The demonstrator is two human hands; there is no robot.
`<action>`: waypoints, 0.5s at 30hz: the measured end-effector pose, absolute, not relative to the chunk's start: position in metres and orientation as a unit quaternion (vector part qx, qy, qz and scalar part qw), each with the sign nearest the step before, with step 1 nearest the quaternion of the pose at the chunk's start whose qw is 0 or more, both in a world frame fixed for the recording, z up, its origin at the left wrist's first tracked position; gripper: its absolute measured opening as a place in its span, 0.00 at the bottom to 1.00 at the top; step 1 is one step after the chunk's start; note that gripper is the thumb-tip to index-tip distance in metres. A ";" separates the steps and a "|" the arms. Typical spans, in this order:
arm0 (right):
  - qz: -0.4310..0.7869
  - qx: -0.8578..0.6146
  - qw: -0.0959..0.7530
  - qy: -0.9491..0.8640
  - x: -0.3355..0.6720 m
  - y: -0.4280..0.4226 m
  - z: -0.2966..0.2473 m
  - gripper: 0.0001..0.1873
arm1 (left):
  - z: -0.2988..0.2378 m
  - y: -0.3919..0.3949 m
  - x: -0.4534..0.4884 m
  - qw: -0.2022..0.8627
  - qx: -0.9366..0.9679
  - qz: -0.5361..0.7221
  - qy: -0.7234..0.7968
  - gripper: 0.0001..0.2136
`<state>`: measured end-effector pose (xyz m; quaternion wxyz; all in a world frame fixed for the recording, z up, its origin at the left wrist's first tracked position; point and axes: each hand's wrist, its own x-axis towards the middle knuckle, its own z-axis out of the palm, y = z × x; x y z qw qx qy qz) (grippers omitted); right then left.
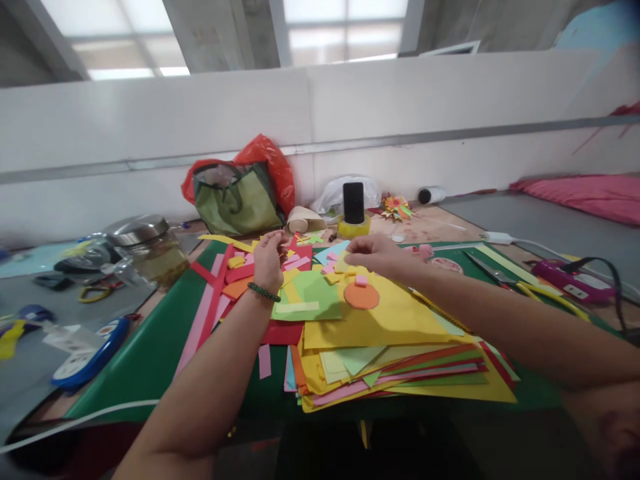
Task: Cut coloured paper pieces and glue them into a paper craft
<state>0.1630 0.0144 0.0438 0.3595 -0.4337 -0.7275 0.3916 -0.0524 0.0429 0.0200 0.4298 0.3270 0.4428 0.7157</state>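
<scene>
My left hand (269, 259), with a dark beaded bracelet (264, 291) at the wrist, is over the loose paper scraps. Its fingers are curled together, and what they hold, if anything, is hidden. My right hand (375, 255) reaches in from the right, fingertips pinched at a pale yellow paper piece (342, 263). Between and below the hands lie a green paper sheet (320, 293), an orange paper circle (361, 297) with a small pink piece (361, 281) on it, and small yellow folded bits (333, 277). Under them is a stack of coloured paper (400, 373).
Scissors (500, 275) lie on the green mat (135, 347) at the right. A phone (353, 203) stands in a yellow tape roll (353, 228) at the back, near a green bag (235, 200). A glass jar (150, 250) and a blue-white device (90, 357) sit left.
</scene>
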 end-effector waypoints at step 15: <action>0.214 -0.516 0.137 -0.818 0.101 0.053 0.006 0.06 | 0.016 0.047 -0.058 0.416 0.313 0.725 0.452 0.05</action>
